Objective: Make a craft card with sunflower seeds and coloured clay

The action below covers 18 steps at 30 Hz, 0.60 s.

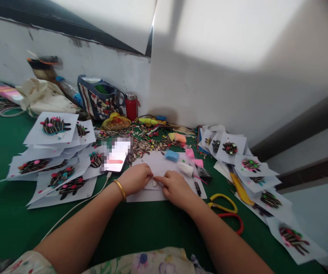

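Both my hands rest on a white sheet of paper (164, 167) lying on the green table top (15, 205). My left hand (135, 179), with a gold bangle at the wrist, is curled closed on the sheet. My right hand (175, 186) is closed too, its fingertips pinched near the left hand's fingers over a small pale shape on the paper. What the fingers hold is too small to make out. A heap of sunflower seeds (141, 144) lies just beyond the sheet.
Stacks of white cards with seed pictures lie left (55, 152) and right (255, 171). A phone (116, 156) on a white cable, clay lumps (172, 155), yellow-handled scissors (223, 203), red-handled scissors (234, 220), a red flask (131, 106) and bags (101, 97) stand about.
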Available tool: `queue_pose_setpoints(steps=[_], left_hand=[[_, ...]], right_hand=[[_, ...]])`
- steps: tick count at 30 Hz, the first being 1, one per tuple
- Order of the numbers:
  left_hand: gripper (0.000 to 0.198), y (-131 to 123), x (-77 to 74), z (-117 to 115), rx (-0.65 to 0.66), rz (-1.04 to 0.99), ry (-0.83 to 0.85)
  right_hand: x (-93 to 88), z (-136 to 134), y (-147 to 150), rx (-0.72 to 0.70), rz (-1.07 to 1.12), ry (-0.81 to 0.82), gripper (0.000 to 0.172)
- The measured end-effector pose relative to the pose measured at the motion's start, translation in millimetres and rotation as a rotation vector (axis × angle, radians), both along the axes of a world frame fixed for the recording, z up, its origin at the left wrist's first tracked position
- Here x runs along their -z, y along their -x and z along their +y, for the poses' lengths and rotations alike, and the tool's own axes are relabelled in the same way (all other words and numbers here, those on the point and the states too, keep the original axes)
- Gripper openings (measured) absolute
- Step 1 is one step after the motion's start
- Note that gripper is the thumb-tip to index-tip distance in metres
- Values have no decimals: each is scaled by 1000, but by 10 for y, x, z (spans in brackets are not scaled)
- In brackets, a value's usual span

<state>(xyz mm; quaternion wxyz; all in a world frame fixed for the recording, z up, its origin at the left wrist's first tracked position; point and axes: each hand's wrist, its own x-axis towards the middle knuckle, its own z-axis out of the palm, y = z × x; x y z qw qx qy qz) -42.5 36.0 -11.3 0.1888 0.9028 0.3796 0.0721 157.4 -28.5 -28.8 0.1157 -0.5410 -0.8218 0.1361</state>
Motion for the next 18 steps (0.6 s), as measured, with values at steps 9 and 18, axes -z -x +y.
queue_pose_setpoints(steps=[9,18], left_hand=[[34,11,-14,-7,-9,-5,31],[35,28,11,-21,49,19,-14]], right_hand=[[-11,17,-38,-19,42,18,44],[-21,26,-51,-27,28,34,43]])
